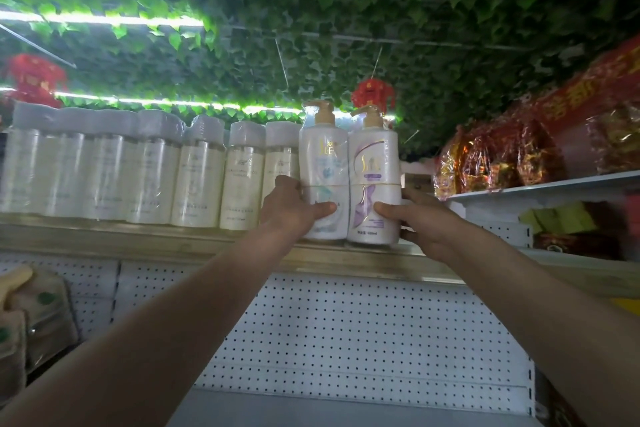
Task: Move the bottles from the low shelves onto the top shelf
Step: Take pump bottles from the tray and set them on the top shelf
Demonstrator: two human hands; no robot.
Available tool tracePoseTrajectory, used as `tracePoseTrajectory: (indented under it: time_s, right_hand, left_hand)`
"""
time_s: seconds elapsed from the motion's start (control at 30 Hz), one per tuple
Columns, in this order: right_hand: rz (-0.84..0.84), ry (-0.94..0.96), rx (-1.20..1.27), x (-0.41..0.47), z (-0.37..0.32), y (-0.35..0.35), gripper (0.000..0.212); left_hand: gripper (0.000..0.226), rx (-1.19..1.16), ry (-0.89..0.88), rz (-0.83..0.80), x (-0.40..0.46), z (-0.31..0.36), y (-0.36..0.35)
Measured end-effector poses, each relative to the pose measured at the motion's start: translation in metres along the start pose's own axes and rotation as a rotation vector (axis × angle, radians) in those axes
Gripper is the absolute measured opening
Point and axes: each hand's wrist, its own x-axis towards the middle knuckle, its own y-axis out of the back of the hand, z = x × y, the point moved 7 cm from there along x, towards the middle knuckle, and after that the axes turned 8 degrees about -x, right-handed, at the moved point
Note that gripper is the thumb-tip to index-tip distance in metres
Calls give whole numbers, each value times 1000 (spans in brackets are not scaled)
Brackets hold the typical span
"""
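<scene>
A shrink-wrapped pair of white pump bottles with gold pumps stands upright on the top shelf, near its right end. My left hand grips the pack's left side, thumb across the front of the blue-labelled bottle. My right hand grips its right side, thumb on the purple-labelled bottle. To the left, a row of several wrapped cream bottles with grey caps fills the same shelf, touching the pack.
White pegboard back panel lies below the top shelf. Beige wrapped pump bottles sit on a lower shelf at the far left. Red and gold packaged goods fill the neighbouring shelf on the right. Leafy ceiling and red lanterns hang overhead.
</scene>
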Motion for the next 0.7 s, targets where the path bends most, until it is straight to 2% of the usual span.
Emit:
tracePoseTrajectory:
  time_s: [0.2,0.7]
  right_hand:
    - [5,-16,2,0,0,1,44]
    - [-10,-85,-3,19,9,4,46]
  left_hand:
    - [79,94,-90,-18,-1,2,0]
    - [66,332,-195,22,15,2,-21]
